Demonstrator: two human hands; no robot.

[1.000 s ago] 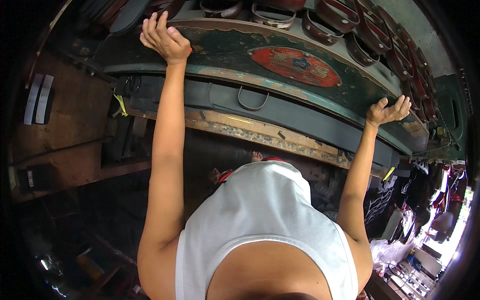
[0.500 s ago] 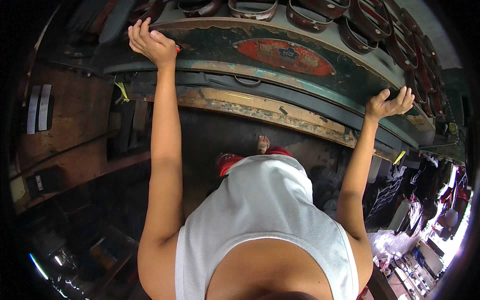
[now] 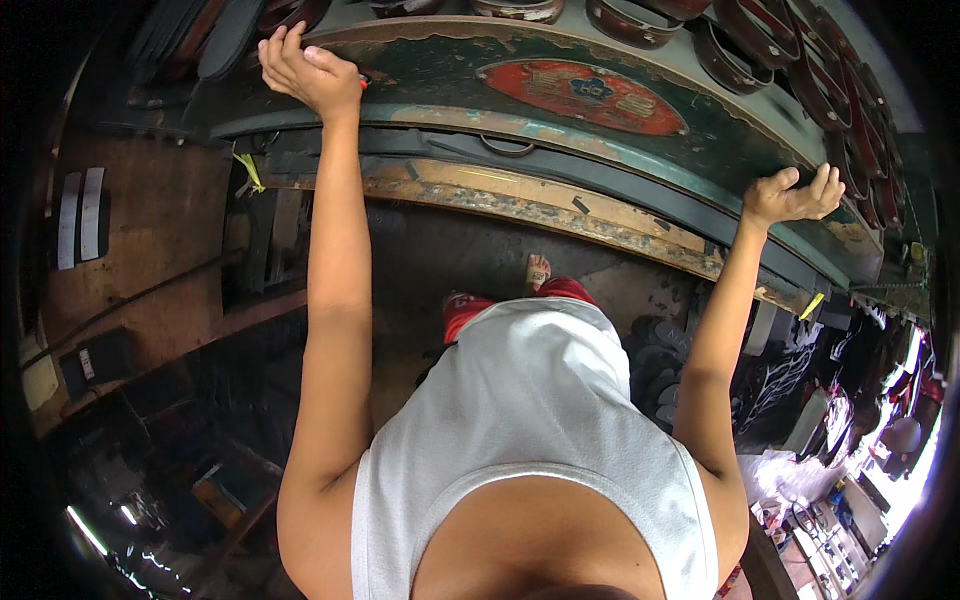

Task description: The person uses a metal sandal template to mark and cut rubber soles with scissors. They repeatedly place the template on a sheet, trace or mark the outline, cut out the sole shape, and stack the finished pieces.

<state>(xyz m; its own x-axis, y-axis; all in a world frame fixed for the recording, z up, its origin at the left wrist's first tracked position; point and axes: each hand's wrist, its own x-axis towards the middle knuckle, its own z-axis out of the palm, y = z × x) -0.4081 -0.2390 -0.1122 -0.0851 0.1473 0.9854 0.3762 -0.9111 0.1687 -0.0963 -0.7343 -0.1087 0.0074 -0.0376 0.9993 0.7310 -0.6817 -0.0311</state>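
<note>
Hands (image 3: 310,72) (image 3: 792,196) on green panel (image 3: 440,75) edge

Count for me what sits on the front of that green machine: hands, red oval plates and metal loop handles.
Hands on the green machine: 2, the left hand and the right hand
Red oval plate: 1
Metal loop handle: 1
Total: 4

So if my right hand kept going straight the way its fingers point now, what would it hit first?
Probably the row of dark rings beyond the green panel: the right hand curls fingers that way at the panel's edge. Depth is unclear.
</note>
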